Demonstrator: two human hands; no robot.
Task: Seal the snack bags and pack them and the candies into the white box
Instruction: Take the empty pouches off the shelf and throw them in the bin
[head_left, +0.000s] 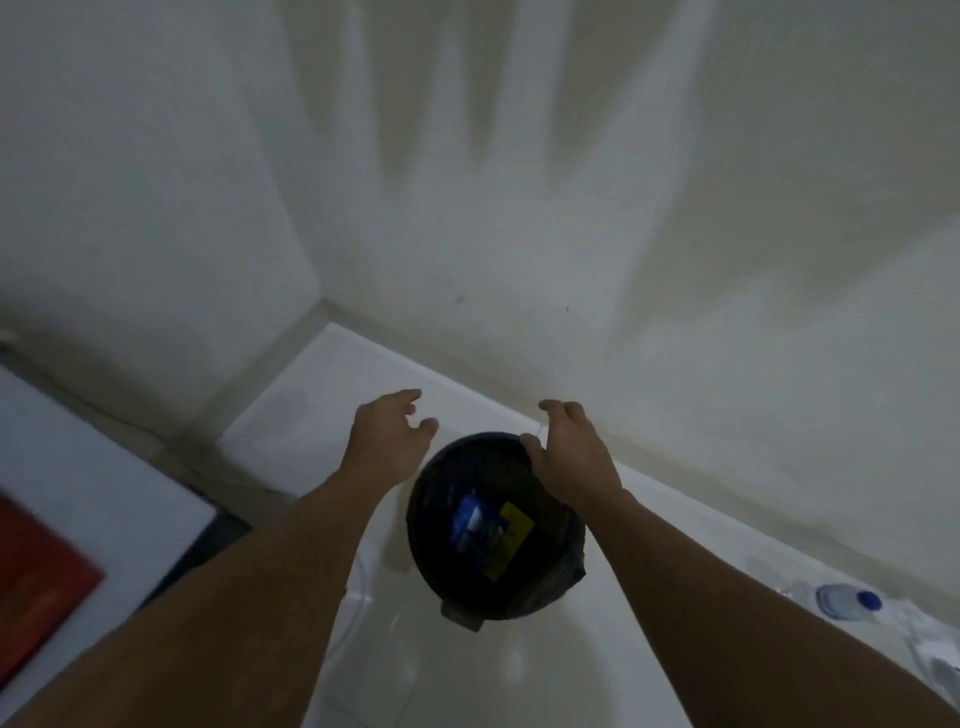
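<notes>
I look down into a round black bin (550, 582) lined with a black bag, standing on the pale floor by the wall. Blue and yellow wrappers (493, 530) lie at its bottom. My left hand (389, 431) hovers just left of the bin's far rim, fingers loosely curled and holding nothing. My right hand (566, 447) is over the far right rim with its thumb at the edge and fingers loosely curled. A thin pale strand shows by that thumb; I cannot tell if it is held. No snack bag, candy or white box is in view.
The bin stands near a corner of two pale walls (322, 301). At the left edge is a white surface (104, 483) with a red object (36, 582) on it. A clear plastic bottle with a blue cap (847, 603) lies on the floor at the right.
</notes>
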